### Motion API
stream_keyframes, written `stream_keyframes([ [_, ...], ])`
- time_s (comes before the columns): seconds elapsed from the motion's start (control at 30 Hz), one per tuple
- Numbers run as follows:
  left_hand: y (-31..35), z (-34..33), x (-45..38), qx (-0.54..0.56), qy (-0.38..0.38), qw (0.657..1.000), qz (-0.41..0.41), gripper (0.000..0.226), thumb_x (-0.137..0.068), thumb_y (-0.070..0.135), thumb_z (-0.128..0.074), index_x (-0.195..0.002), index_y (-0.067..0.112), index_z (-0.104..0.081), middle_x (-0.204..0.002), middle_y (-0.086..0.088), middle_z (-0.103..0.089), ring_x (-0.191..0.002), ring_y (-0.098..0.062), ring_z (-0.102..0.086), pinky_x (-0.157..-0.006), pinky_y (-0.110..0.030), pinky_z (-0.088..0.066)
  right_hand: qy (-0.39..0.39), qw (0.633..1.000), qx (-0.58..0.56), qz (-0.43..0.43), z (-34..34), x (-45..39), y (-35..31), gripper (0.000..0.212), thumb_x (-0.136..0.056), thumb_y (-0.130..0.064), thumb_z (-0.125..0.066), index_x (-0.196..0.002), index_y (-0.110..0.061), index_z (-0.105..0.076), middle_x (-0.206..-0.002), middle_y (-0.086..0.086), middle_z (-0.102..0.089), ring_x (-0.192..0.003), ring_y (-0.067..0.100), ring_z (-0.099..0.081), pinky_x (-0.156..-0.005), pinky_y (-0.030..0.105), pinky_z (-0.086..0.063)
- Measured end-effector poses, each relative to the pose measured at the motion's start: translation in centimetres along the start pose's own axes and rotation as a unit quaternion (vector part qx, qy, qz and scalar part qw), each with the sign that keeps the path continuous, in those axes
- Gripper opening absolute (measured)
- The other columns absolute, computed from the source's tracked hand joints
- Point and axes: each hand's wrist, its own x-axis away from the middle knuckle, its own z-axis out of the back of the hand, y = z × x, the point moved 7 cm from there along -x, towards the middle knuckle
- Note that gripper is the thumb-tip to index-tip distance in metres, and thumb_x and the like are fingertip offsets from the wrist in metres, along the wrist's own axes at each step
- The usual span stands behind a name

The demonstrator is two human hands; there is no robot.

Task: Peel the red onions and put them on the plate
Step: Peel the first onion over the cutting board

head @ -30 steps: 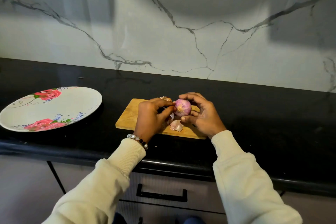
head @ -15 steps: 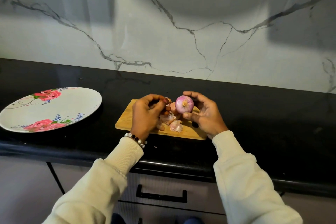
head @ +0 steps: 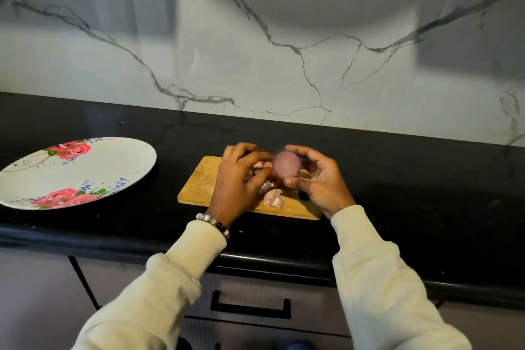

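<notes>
**Red onion held over the wooden board**

Nearest to the camera are two sleeves of thick cream fabric with ribbed cuffs; the left wrist carries a bracelet [head: 212, 221] of round beads, some pale and glossy, some dark. Under the sleeves is a drawer front with a flat black bar handle [head: 250, 306].

Above the glossy black counter [head: 426, 179], the right hand [head: 318, 179] grips the red onion [head: 287, 165] with its thumb below and curled fingers over the top. The onion is round and smooth, dull purple-pink, a little blurred. The left hand [head: 241, 176], at 9 o'clock of the onion, has its fingers bent and the tips touch the onion's side; whether it pinches skin, I cannot tell. Both hands are over a rectangular light wooden cutting board [head: 199, 185]. On the board, at 6 o'clock of the onion, lie thin, curled, papery pink peels [head: 274, 198].

Well apart at 9 o'clock stands the oval white plate [head: 119, 162], printed with pink roses. Behind all rises a white marble wall [head: 284, 37] with grey veins.
</notes>
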Motion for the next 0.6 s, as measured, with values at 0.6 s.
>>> stream_keyframes([
  [0.6, -0.42, -1.00, -0.19, 0.040, -0.065, 0.997, 0.017, 0.018, -0.084, 0.028, -0.068, -0.095, 0.013, -0.072, -0.121, -0.004, -0.048, -0.113, -0.015, -0.035, -0.084, -0.012, -0.031, -0.053, 0.998, 0.046, -0.009, -0.71, 0.20, 0.04, 0.057, -0.074, 0.008, -0.079, -0.111, -0.034, -0.067, -0.124, -0.004, -0.066, -0.120, 0.016, -0.060, -0.105, 0.043, -0.050],
])
